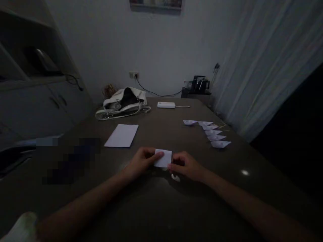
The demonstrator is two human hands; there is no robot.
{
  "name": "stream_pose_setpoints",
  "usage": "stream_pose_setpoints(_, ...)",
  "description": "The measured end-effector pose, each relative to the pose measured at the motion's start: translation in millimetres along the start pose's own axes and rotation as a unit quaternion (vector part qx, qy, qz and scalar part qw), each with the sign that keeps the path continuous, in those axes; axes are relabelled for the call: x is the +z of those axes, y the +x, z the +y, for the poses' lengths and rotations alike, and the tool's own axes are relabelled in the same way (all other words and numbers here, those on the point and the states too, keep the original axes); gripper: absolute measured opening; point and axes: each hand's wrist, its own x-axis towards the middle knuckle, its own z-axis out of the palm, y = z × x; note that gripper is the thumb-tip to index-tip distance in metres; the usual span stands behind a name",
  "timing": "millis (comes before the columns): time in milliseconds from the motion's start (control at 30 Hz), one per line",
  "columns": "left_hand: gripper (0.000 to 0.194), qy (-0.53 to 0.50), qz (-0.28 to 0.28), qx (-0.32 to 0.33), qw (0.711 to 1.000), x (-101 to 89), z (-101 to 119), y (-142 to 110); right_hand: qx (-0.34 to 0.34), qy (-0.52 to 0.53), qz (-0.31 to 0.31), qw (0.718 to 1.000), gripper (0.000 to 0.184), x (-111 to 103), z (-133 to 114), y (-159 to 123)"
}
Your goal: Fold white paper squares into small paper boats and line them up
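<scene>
A small folded sheet of white paper [161, 160] is held just above the dark table, between my two hands. My left hand [144, 160] pinches its left side, with the thumb lying across the front. At the lower right corner, the thumb and fingers of my right hand [186, 166] close on the paper's edge. Below my right fingers a small white object [176, 177] shows, too blurred to name. To the right stand several folded paper boats [214, 132] in a curved row. A stack of white paper [122, 135] lies to the left.
A white handbag [126, 102] sits at the table's back left. A white power bank or similar box [166, 105] with a short cable lies at the back. Beyond the table's far right end are dark kettle-like appliances [200, 84]. A curtain [267, 60] hangs along the right.
</scene>
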Motion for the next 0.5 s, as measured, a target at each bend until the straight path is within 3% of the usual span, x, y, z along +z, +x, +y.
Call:
stream_pose_setpoints(133,0.039,-0.042,0.042,-0.017,0.998,0.1,-2.9,0.4,-0.012,-0.001,0.037,0.999,0.022,-0.5,-4.2,2.9)
stream_pose_setpoints(300,0.032,-0.05,0.035,-0.016,0.998,-0.1,-0.5,0.9,-0.019,-0.025,0.112,0.993,0.021,-3.0,-2.5,5.1)
stream_pose_setpoints(500,0.028,0.025,-0.018,-0.008,1.0,-1.4,1.7,2.2,-0.066,-0.094,0.063,0.991,0.019,-1.9,-3.9,0.7)
